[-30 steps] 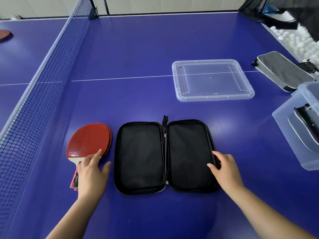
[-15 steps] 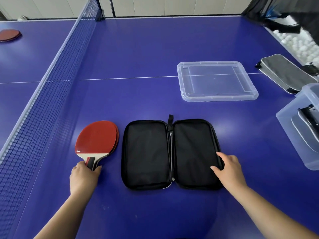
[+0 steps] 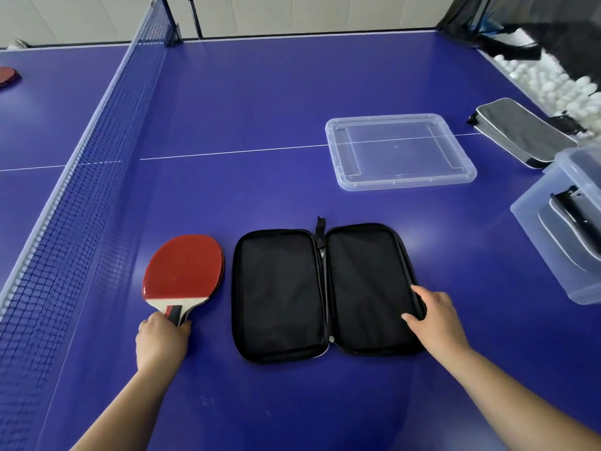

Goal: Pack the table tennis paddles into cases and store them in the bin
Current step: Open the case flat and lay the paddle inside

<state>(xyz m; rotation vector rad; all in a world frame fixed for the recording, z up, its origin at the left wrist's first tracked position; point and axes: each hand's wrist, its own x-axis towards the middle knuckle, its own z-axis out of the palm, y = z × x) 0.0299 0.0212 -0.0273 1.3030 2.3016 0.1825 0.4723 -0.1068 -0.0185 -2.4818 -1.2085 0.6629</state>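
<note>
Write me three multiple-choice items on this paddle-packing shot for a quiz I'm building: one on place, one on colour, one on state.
1. Where do the paddles lie?
A. left of the open case
B. inside the bin
C. on the lid

2. What colour is the top paddle's face?
A. green
B. red
C. yellow

3. How is the black case?
A. zipped shut
B. standing upright
C. spread open flat

Key: 1 A, they lie between the net and the case, handles gripped by the left hand. 2 B, red rubber shows. 3 C, both halves lie flat, the right hand on its edge.
</note>
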